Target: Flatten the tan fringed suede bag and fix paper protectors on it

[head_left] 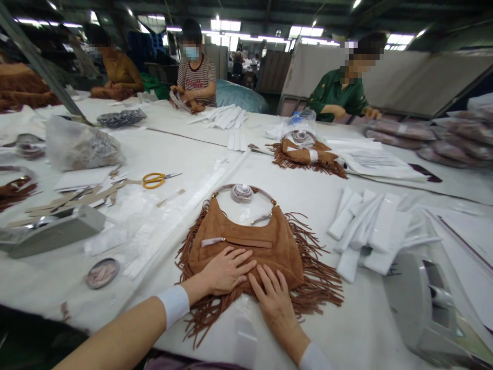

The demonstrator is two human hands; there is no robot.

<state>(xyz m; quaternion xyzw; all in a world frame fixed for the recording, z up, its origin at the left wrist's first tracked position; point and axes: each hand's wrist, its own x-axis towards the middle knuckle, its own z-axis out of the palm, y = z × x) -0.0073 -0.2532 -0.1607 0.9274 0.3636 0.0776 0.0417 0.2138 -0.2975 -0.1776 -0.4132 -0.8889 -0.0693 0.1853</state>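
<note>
A brown suede handbag [246, 231] with long fringes lies flat on the white table before me. Its zip pocket faces up, with a pale wrapping on the zip pull [213, 241]. The handle curves away from me around a wrapped roll [242, 192]. My left hand [227, 270] rests flat on the bag's lower middle, fingers stretched out. Beside it, my right hand [274, 295] lies on the lower edge with its fingers spread. Both palms face down on the suede, and neither hand grips anything.
Yellow-handled scissors [154, 180] lie at the left near cardboard scraps. Tape dispensers stand at left [57, 231] and right [419, 303]. White foam strips [370, 226] are piled at the right. Another fringed bag [308, 154] lies farther back. Three people work across the table.
</note>
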